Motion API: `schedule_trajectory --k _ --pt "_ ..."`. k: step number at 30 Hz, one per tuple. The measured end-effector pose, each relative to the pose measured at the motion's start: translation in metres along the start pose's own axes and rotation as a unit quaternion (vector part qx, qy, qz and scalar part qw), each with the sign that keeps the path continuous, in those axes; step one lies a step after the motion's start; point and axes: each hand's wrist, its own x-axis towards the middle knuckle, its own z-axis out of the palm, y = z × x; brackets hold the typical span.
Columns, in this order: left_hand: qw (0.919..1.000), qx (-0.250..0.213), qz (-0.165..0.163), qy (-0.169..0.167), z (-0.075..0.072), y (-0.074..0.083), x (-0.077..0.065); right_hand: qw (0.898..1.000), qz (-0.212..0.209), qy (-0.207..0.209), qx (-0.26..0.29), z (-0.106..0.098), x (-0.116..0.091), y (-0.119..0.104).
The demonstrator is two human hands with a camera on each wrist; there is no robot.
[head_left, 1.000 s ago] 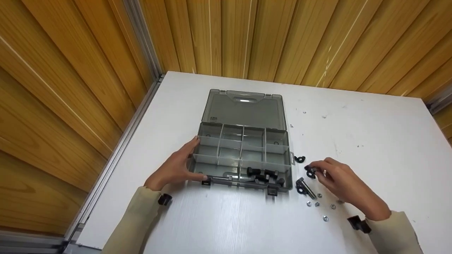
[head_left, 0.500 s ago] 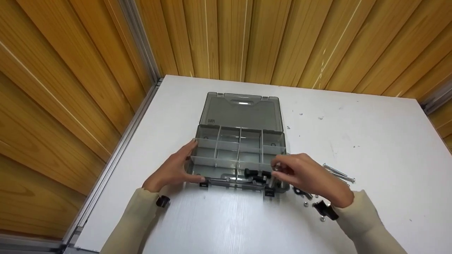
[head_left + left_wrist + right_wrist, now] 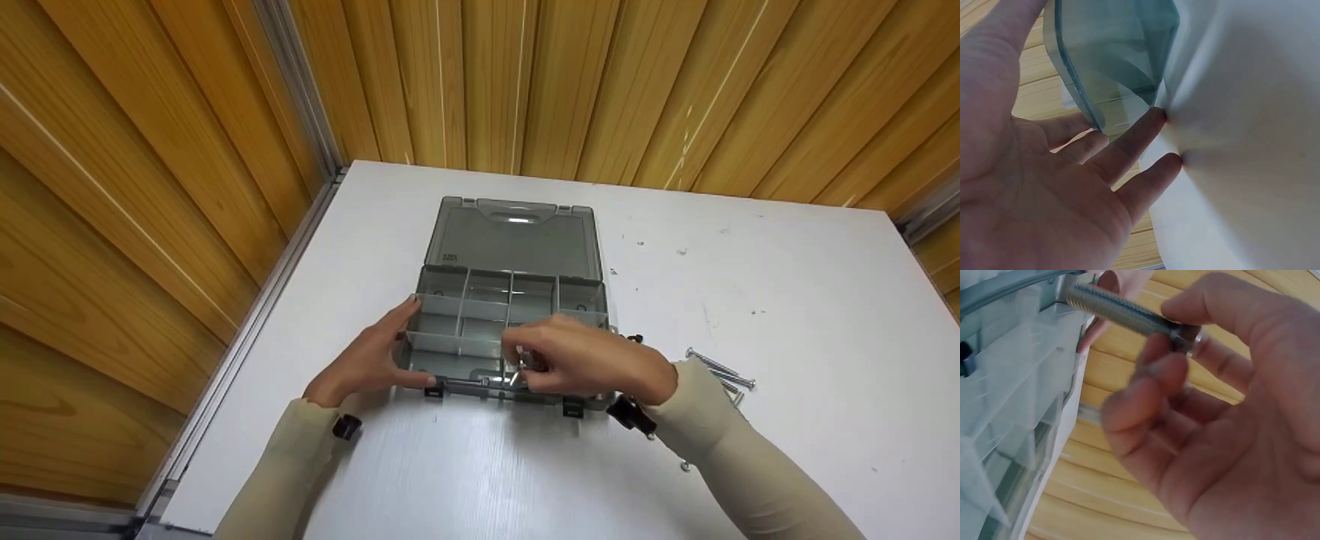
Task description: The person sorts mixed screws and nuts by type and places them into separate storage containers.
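Note:
A grey see-through compartment box (image 3: 454,345) lies on the table with its lid (image 3: 525,244) folded back. My left hand (image 3: 367,358) rests at its front left corner, thumb along the front edge, other fingers at the left side. In the left wrist view those fingers are fairly straight, and two fingertips meet the white tabletop. Over the middle of the front row, my right hand (image 3: 581,356) pinches a silver hex bolt (image 3: 1123,312) between thumb and fingers. Its threaded end points away from the palm. The right hand covers most of the front right compartment.
Right of the box lie several long silver screws (image 3: 720,367), partly behind the right sleeve. A small black part (image 3: 635,339) sits by the box's right side. One nut (image 3: 685,466) shows below the right forearm. Wood-look panels (image 3: 600,90) stand behind the table.
My right hand has moved left from the loose parts, over the right front compartment, to the middle of the front row with the bolt. The left hand stays at the box corner.

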Motion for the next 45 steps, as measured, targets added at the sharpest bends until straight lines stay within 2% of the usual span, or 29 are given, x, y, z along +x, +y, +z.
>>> schedule_trajectory --k 4,11,20,27,30,37,45 --pt "1.0000 -0.003 0.002 0.001 0.000 0.000 0.000 0.999 -0.014 -0.029 0.003 0.000 0.013 -0.004" --pt "1.0000 -0.003 0.006 0.003 0.000 0.001 0.002 0.999 -0.035 -0.025 0.009 0.006 0.031 -0.006" --pt "1.0000 -0.004 -0.003 0.001 0.000 0.001 0.001 0.998 -0.010 -0.054 0.036 0.017 0.042 0.000" --pt "0.9998 -0.021 -0.002 0.003 0.001 0.002 0.000 1.000 -0.011 -0.021 -0.004 0.028 0.050 0.003" --pt "0.9997 -0.022 -0.004 0.004 0.001 0.001 0.000 0.999 -0.011 -0.029 -0.027 0.034 0.054 0.004" --pt "0.9999 -0.015 -0.007 0.002 0.001 -0.002 0.000 0.996 0.024 -0.053 -0.069 0.047 0.065 0.005" --pt "0.9997 -0.024 0.003 0.001 0.000 0.000 -0.002 0.994 0.063 -0.061 -0.061 0.058 0.068 0.011"
